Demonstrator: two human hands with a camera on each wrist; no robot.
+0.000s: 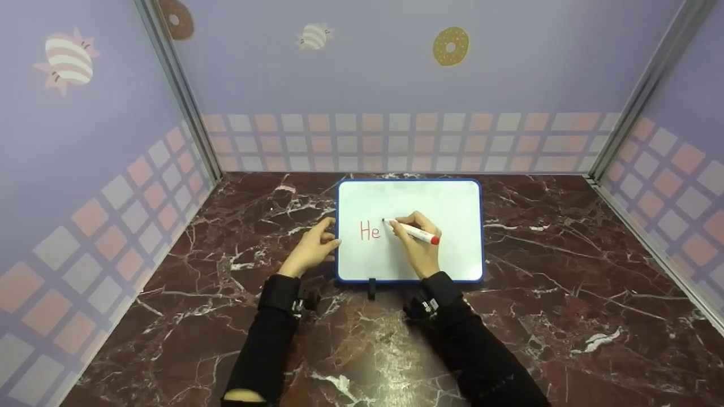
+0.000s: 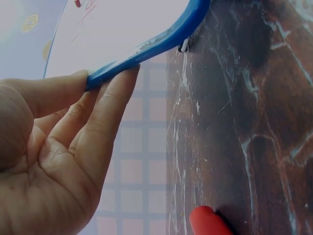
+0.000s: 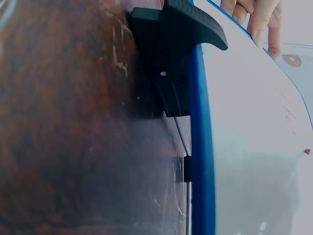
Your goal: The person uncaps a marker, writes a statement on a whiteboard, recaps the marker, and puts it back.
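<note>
A whiteboard with a blue frame stands tilted on the marble-patterned table, bearing the red letters "He". My left hand holds its left edge, the thumb in front and the fingers behind, as the left wrist view shows. My right hand grips a white marker with a red end, its dark tip at the board's surface just right of the letters. In the right wrist view the right hand is out of frame; the board's lower blue edge fills the middle.
A black clip-like piece sits at the board's bottom edge, with thin metal rods behind. One red rounded object lies low in the left wrist view. Patterned walls enclose the table at the back and sides.
</note>
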